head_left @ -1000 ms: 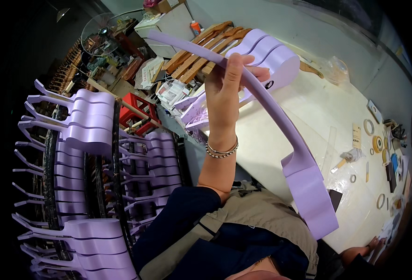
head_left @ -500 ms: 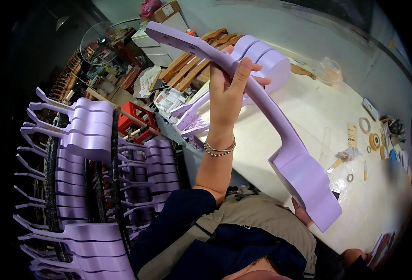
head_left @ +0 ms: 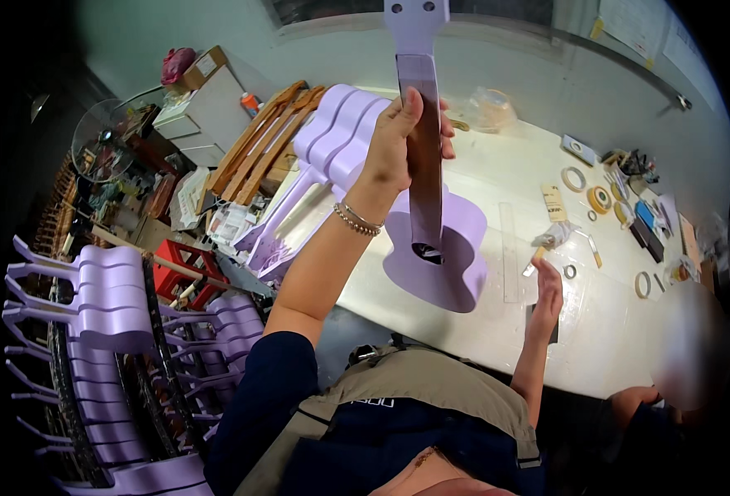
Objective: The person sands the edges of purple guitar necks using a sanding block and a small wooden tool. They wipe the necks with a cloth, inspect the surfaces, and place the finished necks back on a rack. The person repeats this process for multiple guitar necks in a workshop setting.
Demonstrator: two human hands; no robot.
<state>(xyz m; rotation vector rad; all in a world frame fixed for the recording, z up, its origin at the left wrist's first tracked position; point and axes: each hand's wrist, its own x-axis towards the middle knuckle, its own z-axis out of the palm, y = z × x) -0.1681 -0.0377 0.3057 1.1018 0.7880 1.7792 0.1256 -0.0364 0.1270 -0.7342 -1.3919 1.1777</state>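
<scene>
My left hand [head_left: 398, 140], with bracelets at its wrist, is closed round the neck of a pale purple ukulele body [head_left: 466, 240]. Its front faces me, showing a dark brown fretboard strip and a dark round sound hole. The headstock, with peg holes, runs off the top edge. My right hand [head_left: 550, 291] is over the table [head_left: 464, 339], fingers stretched out. Its fingertips are close to a small tool with a yellowish handle [head_left: 538, 255]; whether they touch it I cannot tell. A crumpled clear plastic bag [head_left: 554, 236] lies just beyond.
Several purple ukuleles [head_left: 344, 124] stand together left of the held one. Racks of more purple ukuleles [head_left: 115, 289] fill the left side. Tape rolls [head_left: 574, 178], a clear ruler [head_left: 509, 248] and a utility knife [head_left: 595, 250] lie on the table. Another person's arm [head_left: 634, 398] shows at lower right.
The ukulele has turned from its side to show its front, and now points upright. My right hand has come out from behind its body and reached forward over the table. The view has shifted right.
</scene>
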